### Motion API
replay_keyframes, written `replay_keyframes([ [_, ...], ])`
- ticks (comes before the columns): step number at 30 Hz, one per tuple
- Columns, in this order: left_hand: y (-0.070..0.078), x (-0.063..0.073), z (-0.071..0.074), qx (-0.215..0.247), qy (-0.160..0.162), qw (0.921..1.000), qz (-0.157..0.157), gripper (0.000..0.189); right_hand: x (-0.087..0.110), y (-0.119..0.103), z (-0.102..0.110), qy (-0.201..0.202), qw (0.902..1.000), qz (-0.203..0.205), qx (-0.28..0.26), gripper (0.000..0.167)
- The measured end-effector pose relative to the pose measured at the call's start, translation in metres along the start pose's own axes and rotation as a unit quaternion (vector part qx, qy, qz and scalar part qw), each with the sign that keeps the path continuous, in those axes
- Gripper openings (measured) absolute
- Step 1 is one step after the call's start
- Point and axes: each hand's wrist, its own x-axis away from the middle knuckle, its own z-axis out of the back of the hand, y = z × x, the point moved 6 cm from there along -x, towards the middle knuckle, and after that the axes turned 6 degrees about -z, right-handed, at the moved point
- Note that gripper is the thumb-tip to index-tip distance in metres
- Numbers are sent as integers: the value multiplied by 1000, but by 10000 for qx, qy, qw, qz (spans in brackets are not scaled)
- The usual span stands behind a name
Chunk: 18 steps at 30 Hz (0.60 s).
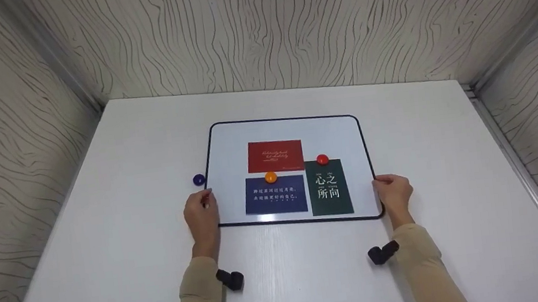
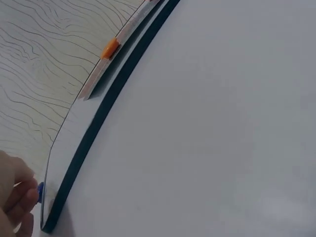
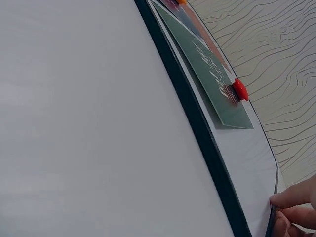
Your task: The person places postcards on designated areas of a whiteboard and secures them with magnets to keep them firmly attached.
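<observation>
A whiteboard [image 1: 228, 150] with a black frame lies on the white table. My left hand [image 1: 202, 218] pinches its left edge near the lower corner, and on the opposite edge my right hand [image 1: 395, 192] grips it between thumb and fingers. The board carries a red card [image 1: 275, 165], a blue card [image 1: 277, 207] below it and an upright green card [image 1: 332, 207] at the right. An orange round magnet [image 1: 271, 177] sits at the blue card's top edge. At the green card's top is a red magnet [image 3: 240, 90]. Just outside the left edge lies a dark blue magnet [image 1: 199, 179].
The white table [image 1: 106, 230] extends around the board on all sides. Wood-grain patterned panels [image 1: 255, 31] stand behind it and at both sides. A small black device [image 1: 230, 279] is worn at the left wrist, another [image 1: 383, 253] at the right.
</observation>
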Motion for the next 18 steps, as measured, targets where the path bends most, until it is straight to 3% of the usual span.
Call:
replay_keyframes([
  [3,10,2,-9,-239,-114,9987,-433,11,-2,2,2,-93,9999,-52,-136,27],
  [5,19,4,-20,-432,-475,9954,-714,13,-3,3,4,-161,9997,-87,-190,28],
  [7,28,6,-35,-653,-1093,9872,-961,19,-3,3,5,-259,9993,-139,-226,29],
  [9,39,8,-51,-865,-1805,9716,-1265,29,-4,3,6,-343,9990,-179,-214,29],
  [12,51,10,-73,-1299,-2684,9406,-1623,45,-4,3,5,-451,9984,-261,-236,30],
  [15,59,10,-88,-1678,-3183,9147,-1842,57,-5,3,4,-509,9980,-296,-224,31],
  [18,61,11,-99,-1879,-3473,9018,-1757,63,-5,3,3,-509,9981,-310,-180,30],
])
